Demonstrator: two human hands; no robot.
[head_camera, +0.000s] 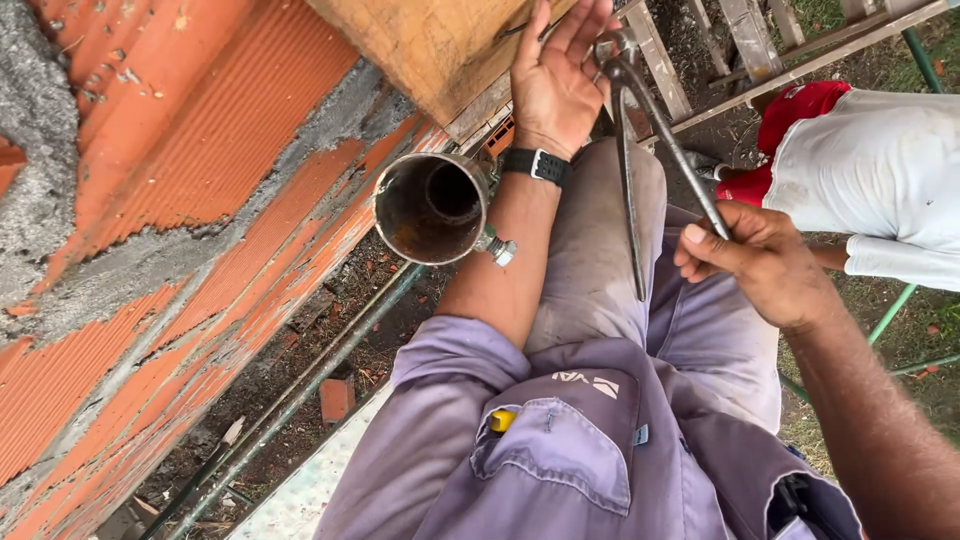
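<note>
Seen from a head-worn camera looking steeply down, a person in a faded lilac work shirt and trousers stands beside a wall of red hollow clay bricks (200, 130) with rough grey mortar between the courses. The left hand (558, 75), with a black watch (537, 165) on its wrist, is raised with the palm open and the fingers spread, resting against the underside of a wooden board (430, 45) at the top of the view; whether it grips anything there cannot be told. The right hand (760, 262) is closed around one long handle of a pair of steel pincers (640, 130), held near the handle's end. The other handle hangs free over the trousers, and the pincer head sits just beside the left fingertips by the board's edge. An open-ended rusty metal tube (432, 207) with a bolt clamp on its side points up beside the left forearm. At the right edge, lower down, another person in a white shirt and a red cap (800, 108) bends over the ground.
</note>
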